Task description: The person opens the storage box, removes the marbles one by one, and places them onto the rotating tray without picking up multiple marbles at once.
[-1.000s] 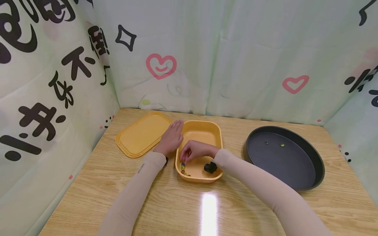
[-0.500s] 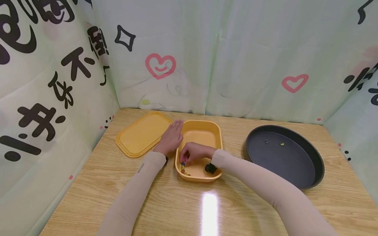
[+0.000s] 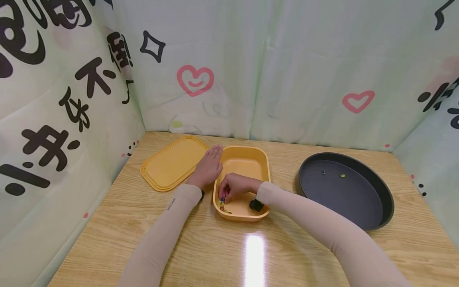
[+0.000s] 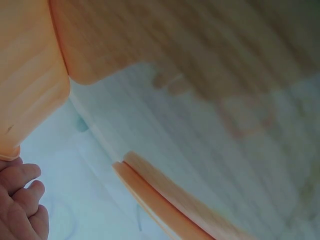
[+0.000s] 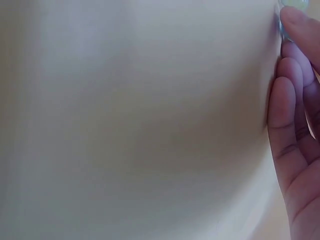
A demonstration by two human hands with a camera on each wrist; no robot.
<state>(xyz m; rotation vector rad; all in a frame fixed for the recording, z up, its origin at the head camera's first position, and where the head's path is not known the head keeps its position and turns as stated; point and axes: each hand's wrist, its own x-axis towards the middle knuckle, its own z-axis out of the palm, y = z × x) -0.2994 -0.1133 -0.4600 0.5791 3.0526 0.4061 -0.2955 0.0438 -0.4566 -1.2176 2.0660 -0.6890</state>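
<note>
A yellow-orange rectangular box (image 3: 242,218) stands mid-table. My left hand (image 3: 209,167) lies along its left rim with the fingers straight; in the left wrist view, fingertips (image 4: 31,192) show right at the box's edge (image 4: 35,65). My right hand (image 3: 234,185) reaches inside, low by the left wall. In the right wrist view its thumb and fingers (image 5: 295,100) pinch a translucent greenish marble (image 5: 295,4), partly cut off by the frame. Several small coloured marbles (image 3: 221,206), blue, yellow and red, sit in a row along the box's left wall and front left corner.
The box's flat yellow lid (image 3: 175,165) lies to the left. On the right stands a dark grey round pan (image 3: 340,199) holding a yellow-green marble (image 3: 342,175) and a small clear one (image 3: 324,172). A printed curtain (image 3: 269,79) encloses the table's back and sides.
Both hands stay almost where they were. The right hand has shifted very slightly at the left wall of the box; the marbles in the pan are unmoved.
</note>
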